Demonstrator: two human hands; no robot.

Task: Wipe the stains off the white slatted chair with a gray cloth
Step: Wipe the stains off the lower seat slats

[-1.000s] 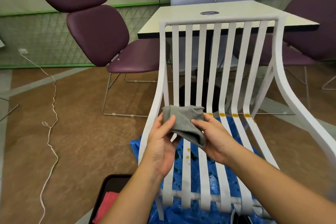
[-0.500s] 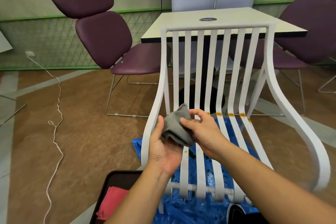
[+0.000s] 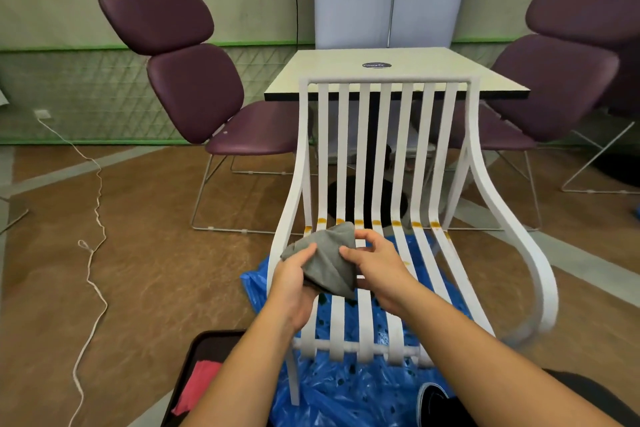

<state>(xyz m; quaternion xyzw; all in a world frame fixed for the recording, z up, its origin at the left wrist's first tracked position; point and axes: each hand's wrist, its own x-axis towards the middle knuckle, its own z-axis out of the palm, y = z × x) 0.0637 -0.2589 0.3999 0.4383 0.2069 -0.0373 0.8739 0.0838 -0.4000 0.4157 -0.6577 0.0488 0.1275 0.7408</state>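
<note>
Gray cloth (image 3: pixel 327 262) sits bunched up in two hands, just above the seat of the white chair (image 3: pixel 474 184). The left hand (image 3: pixel 294 284) cups it from below – thumb on top, fingers curled round it. The right hand (image 3: pixel 377 270) pinches its other side with bent fingers. One cloth, two hands. The chair has seven thin slats, and a row of orange stains (image 3: pixel 377 222) runs across them just past the cloth. Two purple chairs (image 3: pixel 194 80) and one table (image 3: pixel 381 73) stand behind.

Forearms (image 3: pixel 485 350) are bare; dark trousers (image 3: pixel 588 388) and 1 black, white-rimmed shoe (image 3: pixel 433 400) show.
</note>
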